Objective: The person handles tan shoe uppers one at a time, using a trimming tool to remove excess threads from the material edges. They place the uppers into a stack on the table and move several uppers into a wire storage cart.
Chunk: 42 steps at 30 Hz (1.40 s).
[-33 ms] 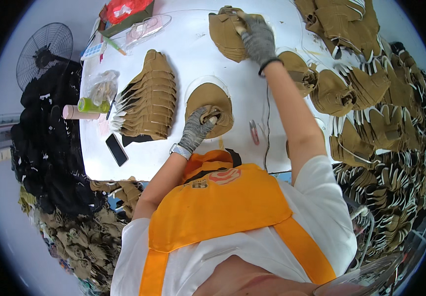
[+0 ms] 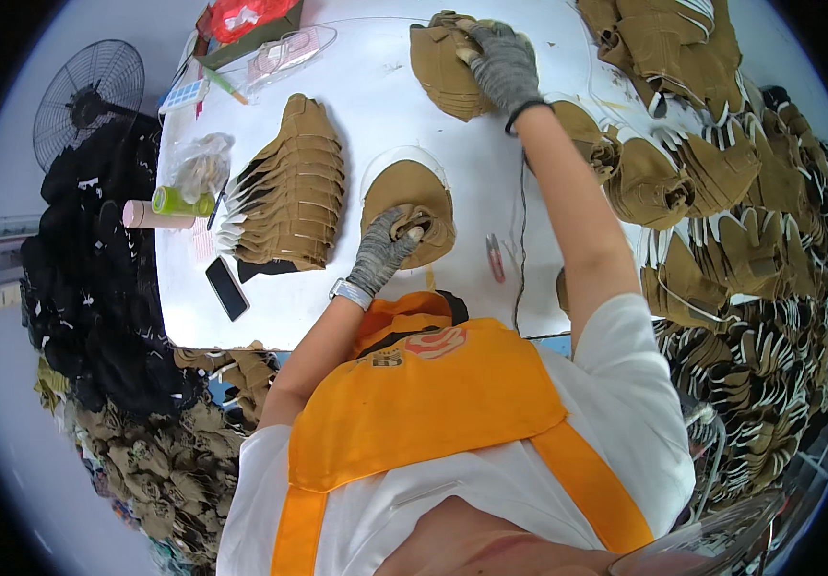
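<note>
Now left hand (image 2: 383, 252) fingers grip the tan piece (image 2: 404, 197); right hand (image 2: 502, 63) fingers clasp a stack (image 2: 441, 67)

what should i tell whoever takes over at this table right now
Left hand: gloved, gripping the tan piece that lies on the table in front of the person.
Right hand: gloved, stretched out onto the far pile of tan pieces.
Done: a fanned stack of pieces lies left of the work.
Left: loose heaps crowd the right side; how many remain can't be told.
</note>
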{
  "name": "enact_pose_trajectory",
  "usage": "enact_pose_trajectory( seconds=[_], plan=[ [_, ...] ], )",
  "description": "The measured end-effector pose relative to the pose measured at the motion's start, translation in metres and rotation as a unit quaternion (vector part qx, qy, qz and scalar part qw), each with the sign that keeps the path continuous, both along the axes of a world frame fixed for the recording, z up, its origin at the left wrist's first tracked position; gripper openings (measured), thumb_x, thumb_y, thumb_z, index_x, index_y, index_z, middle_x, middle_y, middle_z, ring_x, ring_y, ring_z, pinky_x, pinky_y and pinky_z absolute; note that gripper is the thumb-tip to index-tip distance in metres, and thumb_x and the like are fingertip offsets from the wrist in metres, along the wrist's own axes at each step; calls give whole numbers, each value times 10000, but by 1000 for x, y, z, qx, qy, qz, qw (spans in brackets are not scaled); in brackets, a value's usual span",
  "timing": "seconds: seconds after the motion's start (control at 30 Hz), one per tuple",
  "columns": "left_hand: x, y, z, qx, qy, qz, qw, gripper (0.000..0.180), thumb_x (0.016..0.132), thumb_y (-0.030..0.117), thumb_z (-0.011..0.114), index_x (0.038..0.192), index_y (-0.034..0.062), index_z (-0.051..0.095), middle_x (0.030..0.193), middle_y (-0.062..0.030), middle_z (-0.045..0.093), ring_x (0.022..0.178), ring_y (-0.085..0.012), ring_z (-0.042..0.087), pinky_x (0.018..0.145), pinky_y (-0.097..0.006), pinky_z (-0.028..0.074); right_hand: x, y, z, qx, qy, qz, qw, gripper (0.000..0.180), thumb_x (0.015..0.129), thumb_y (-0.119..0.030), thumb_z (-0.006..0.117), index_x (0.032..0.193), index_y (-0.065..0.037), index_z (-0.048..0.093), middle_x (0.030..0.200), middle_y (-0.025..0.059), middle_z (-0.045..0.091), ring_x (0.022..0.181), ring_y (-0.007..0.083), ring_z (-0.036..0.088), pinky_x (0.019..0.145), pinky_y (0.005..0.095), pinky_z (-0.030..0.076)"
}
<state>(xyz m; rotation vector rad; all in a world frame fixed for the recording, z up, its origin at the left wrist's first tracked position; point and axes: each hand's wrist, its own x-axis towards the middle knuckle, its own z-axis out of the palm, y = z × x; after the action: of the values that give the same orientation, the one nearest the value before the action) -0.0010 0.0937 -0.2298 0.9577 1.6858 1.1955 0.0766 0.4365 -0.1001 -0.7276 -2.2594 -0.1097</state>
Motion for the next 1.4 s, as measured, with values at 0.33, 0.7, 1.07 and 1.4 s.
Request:
enact_pose_trajectory(
  seconds=[0.33,0.7,1.07,1.4],
  plan=[
    [4,-1,16,19,14,-1,1000,565,856,304,714,1282,-13,523,1204,-165,615,1128,-276,573,988,-354,448,-42,34,31,-211,-170,-46,961,339,877,-333,603,1132,-113,639,1095,143,643,1021,325,614,911,414,469],
    [0,-4,13,8,111,-40,993,649,850,331,718,1353,9,464,1294,-161,557,1201,-271,527,1032,-348,416,19,-26,170,-220,187,95,953,171,910,-171,588,1009,-35,618,869,153,664,816,251,621,747,343,488],
    [6,33,219,329,-683,-207,618,765,931,630,403,1441,63,348,1462,-151,400,1344,-314,388,1134,-472,292,98,-172,241,-254,127,362,888,242,919,-158,636,1134,-47,621,1038,77,663,970,146,577,884,292,463],
    [18,15,225,243,-689,-121,672,598,1002,425,418,1464,67,287,1480,-193,342,1343,-346,378,1125,-509,317,143,-240,197,-132,125,188,965,354,843,-344,697,1123,-130,682,1312,97,541,1192,250,534,1001,368,456]
  ],
)
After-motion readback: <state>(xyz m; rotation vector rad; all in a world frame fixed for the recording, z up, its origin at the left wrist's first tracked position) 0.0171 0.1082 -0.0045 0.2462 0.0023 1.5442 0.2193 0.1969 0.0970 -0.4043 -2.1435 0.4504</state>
